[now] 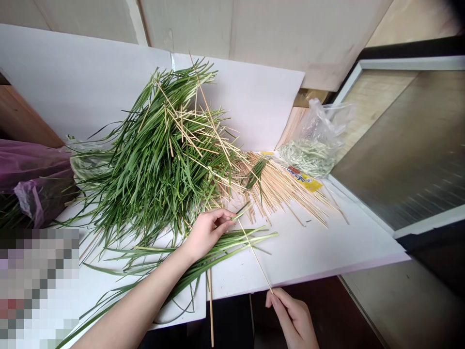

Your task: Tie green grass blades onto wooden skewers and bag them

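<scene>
A big heap of long green chive leaves (156,155) lies on the white board (319,247), mixed with thin bamboo skewers. My left hand (207,232) is pinched shut on the end of a green stalk (242,209) beside the heap, and rests over a few flat-lying leaves (236,240). My right hand (294,317), at the board's near edge, is closed on the lower end of a bamboo skewer (254,254) that slants up to the left hand's fingertips.
A fan of loose skewers (286,189) lies right of the heap over a yellow wrapper (308,182). A clear plastic bag of pale green bits (314,150) stands behind. A purple bag (32,179) sits far left. A metal-framed panel (407,145) borders the right.
</scene>
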The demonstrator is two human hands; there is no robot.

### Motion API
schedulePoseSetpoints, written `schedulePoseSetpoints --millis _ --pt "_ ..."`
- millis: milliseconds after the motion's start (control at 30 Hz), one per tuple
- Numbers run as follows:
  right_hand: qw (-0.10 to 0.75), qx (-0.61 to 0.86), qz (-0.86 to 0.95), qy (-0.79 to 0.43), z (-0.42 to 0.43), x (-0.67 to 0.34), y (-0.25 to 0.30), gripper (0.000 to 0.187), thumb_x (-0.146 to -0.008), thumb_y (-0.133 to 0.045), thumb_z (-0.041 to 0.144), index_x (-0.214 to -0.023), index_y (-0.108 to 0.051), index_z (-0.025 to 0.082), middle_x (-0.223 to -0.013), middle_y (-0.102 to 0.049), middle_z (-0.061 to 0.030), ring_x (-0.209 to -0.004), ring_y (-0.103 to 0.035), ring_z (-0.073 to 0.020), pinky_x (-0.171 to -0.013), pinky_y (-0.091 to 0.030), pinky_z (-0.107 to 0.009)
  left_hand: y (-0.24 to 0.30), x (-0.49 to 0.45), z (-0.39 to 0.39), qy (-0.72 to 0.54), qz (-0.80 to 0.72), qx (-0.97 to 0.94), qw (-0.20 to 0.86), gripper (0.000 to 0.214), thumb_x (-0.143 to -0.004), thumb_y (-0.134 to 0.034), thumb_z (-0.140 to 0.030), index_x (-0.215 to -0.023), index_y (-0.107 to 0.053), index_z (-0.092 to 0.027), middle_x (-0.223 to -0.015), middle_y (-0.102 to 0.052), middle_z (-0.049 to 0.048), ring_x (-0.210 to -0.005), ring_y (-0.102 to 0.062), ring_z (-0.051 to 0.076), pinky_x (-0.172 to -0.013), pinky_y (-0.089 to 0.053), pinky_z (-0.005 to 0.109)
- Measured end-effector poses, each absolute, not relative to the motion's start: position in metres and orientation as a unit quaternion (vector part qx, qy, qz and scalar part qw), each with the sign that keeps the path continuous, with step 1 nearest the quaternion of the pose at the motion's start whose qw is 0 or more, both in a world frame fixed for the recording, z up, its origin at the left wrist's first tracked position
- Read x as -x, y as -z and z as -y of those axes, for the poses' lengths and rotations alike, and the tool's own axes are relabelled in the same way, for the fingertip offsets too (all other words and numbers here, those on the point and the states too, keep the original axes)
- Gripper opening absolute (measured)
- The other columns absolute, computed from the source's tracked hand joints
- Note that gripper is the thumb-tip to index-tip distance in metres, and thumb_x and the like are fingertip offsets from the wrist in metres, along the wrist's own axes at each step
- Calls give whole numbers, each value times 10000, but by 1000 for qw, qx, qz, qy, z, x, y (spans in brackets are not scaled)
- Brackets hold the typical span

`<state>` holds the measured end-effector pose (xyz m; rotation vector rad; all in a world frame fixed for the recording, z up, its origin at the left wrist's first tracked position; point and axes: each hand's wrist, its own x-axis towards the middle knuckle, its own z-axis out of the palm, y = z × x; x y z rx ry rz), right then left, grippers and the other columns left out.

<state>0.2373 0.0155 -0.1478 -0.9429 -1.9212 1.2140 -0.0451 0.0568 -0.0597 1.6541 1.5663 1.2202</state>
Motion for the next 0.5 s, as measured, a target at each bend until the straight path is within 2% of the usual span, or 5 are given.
schedulePoseSetpoints --millis 367,500 --pt "337 369 738 -453 -16 -236 148 370 -1062 -432 387 -762 -562 213 -640 -509 15 -533 -458 -159 -531 -357 -260 59 42 -56 -439 -601 -617 254 164 -897 -631 -285 -917 -735 -159 -863 -754 54 -754 -668 177 -680 -486 275" --pt "347 374 734 -448 -15 -236 153 365 -1062 -439 382 -764 -565 212 -626 -473 29 -509 -412 -146 -509 -324 -256 60 42 -56 -435 -601 -619 256 156 -898 -631 -277 -899 -731 -157 -861 -751 57 -747 -668 176 -676 -488 275"
